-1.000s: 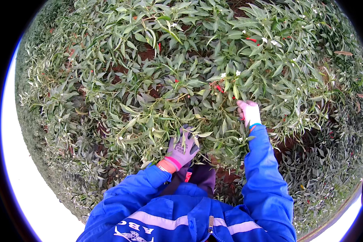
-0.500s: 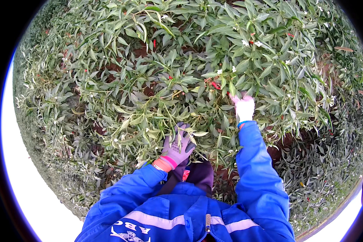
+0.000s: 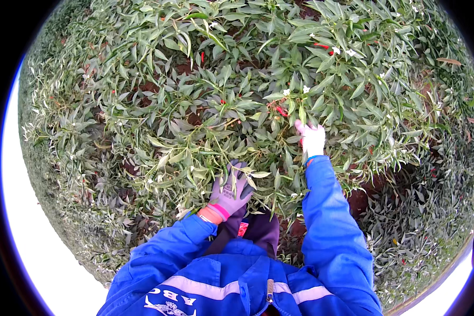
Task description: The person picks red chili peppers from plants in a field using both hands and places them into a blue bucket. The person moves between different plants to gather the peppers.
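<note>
Several small red chili peppers (image 3: pixel 282 111) show among the green leaves just past my right hand (image 3: pixel 313 140), which wears a pale glove. Its fingers are curled at the edge of the pepper plant (image 3: pixel 347 100), and a sliver of red shows against the palm side, seemingly a chili pepper in its grip. Closer to my body, my left hand (image 3: pixel 229 191), in a grey-purple glove with a pink cuff, has its back toward me. Its dark fingertips bend in under a leafy stem (image 3: pixel 195 163). Whatever lies in that palm is hidden.
Dense pepper plants with white flowers (image 3: pixel 306 89) surround me on all sides. More red peppers (image 3: pixel 321 46) hang at the far right, and green peppers (image 3: pixel 214 38) farther out. Patches of brown soil (image 3: pixel 359 203) show between plants. My legs (image 3: pixel 262 229) stand close against the foliage.
My right hand has moved slightly left, and the branches to its right have shifted. A red sliver now shows by its palm. My left hand has barely moved.
</note>
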Motion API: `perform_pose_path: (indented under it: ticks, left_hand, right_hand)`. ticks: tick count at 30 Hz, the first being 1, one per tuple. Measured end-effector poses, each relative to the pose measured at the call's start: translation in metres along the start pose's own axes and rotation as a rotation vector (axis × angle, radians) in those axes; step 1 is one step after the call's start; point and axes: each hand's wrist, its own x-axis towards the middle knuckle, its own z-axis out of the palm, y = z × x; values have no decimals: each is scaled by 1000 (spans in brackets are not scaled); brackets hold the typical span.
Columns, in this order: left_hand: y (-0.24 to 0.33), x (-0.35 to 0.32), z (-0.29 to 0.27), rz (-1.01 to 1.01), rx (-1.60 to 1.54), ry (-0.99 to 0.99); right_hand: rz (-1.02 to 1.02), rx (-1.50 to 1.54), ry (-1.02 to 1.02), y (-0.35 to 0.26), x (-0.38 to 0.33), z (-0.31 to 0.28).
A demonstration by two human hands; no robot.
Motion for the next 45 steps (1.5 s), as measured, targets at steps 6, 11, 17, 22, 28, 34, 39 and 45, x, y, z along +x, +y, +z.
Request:
perform_pose_path:
  ticks: [6,11,17,22,28,34,39,45]
  left_hand:
    - [-6,-2,9,-5,-13,14]
    - [-6,-3,3,50,38,79]
    - [-5,-1,-1,50,29,56]
    - [-10,-2,8,-61,-451,-65]
    - [-6,2,-10,-79,-182,18]
    - [-12,-1,4,-27,-114,103]
    - [-10,-1,5,4,-7,60]
    - [-3,-3,-1,-33,-80,59]
  right_hand:
    - [100,80,81,-24,-17,2]
    - [98,215,133,-45,-28,2]
    - [-142,-17,193,-61,-48,-2]
    - [-242,-133,228,-93,-70,3]
    - [328,694,-309,-101,-97,0]
    - [456,956,-415,-90,-83,9]
    - [476,836,-772,-93,-54,13]
    - [-643,-960,-128,-74,-41,38]
